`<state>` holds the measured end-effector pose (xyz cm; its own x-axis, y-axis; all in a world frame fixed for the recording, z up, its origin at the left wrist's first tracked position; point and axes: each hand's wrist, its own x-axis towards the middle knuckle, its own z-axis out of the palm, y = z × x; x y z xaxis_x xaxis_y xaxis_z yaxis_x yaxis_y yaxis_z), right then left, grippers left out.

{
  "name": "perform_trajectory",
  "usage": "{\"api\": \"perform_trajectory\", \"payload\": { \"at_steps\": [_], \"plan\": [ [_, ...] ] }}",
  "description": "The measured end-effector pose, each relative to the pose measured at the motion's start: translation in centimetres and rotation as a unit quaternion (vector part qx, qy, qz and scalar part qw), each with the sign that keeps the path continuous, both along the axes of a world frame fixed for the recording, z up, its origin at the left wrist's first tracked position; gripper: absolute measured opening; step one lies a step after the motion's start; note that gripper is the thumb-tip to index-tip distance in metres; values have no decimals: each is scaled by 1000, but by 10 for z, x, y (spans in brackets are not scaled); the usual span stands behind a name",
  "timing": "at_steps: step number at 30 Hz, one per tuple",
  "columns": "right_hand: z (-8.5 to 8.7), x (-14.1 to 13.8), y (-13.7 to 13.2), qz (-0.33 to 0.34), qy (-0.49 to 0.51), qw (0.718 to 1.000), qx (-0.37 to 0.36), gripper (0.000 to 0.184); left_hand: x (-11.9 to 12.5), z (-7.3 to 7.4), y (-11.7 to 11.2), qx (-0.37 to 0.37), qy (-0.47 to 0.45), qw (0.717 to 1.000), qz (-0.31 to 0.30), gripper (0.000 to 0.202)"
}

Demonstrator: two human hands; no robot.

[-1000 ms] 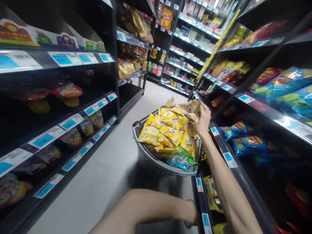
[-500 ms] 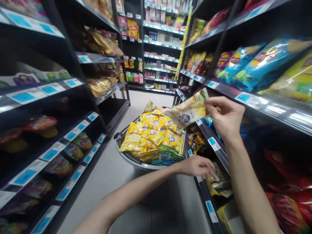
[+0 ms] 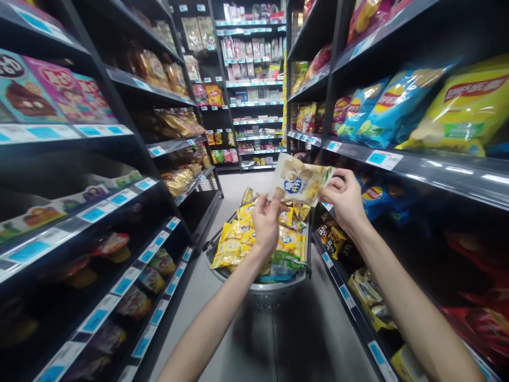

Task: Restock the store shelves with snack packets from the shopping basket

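A pale yellow snack packet (image 3: 299,179) is held up at chest height above a grey basket (image 3: 262,289). My left hand (image 3: 265,220) pinches its lower left corner from below. My right hand (image 3: 347,199) grips its right edge with closed fingers. The basket stands on the aisle floor, heaped with several yellow snack packets (image 3: 238,244) and a few green and blue ones at its near edge.
Dark shelving runs along both sides of a narrow aisle. The right shelf (image 3: 417,167) carries blue and yellow crisp bags (image 3: 397,103). The left shelves (image 3: 119,207) hold boxes and cup snacks behind blue price tags. More shelving closes the aisle's far end.
My right hand lifted the packet out of the basket toward me. My left hand rose from near the low right shelf and took hold of the packet's left corner. The view tilted upward.
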<state>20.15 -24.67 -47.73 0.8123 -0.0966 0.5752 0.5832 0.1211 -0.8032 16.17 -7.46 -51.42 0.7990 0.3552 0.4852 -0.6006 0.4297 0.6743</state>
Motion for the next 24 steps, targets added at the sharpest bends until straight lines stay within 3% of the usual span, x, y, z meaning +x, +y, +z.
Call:
{"api": "perform_trajectory", "payload": {
  "at_steps": [2,3,5,6,7,8,10,12,14,17,20,22,24],
  "plan": [
    [5,-7,-8,93,-6,983,-161,48,-1,5,10,5,-14,998,57,42],
    [7,-11,-13,160,4,952,-260,41,-2,8,15,11,-15,997,78,40],
    [8,-17,-19,288,44,859,-421,33,-4,12,25,21,0,996,82,37],
    [8,-20,-21,329,63,823,-459,34,-6,14,29,24,14,997,67,37],
    [7,-21,-20,353,74,809,-464,39,-8,16,32,30,30,998,47,37],
    [6,-22,-18,360,76,819,-440,46,-10,17,33,37,45,998,28,37],
    [3,-23,-9,344,66,875,-335,53,-12,17,33,54,71,996,5,39],
    [2,-23,1,304,64,922,-234,51,-13,15,31,66,87,994,-5,40],
    [1,-21,9,247,65,948,-190,47,-13,13,29,76,89,993,-15,41],
    [0,-18,14,173,55,971,-152,45,-12,9,28,123,85,987,-49,51],
    [-1,-13,12,113,46,989,-78,47,-11,4,30,236,102,961,-98,64],
    [-2,-9,10,87,47,994,-51,49,-10,0,31,287,107,946,-108,61],
    [-3,-6,8,81,49,994,-46,51,-8,-4,31,291,105,945,-108,56]
  ]
}}
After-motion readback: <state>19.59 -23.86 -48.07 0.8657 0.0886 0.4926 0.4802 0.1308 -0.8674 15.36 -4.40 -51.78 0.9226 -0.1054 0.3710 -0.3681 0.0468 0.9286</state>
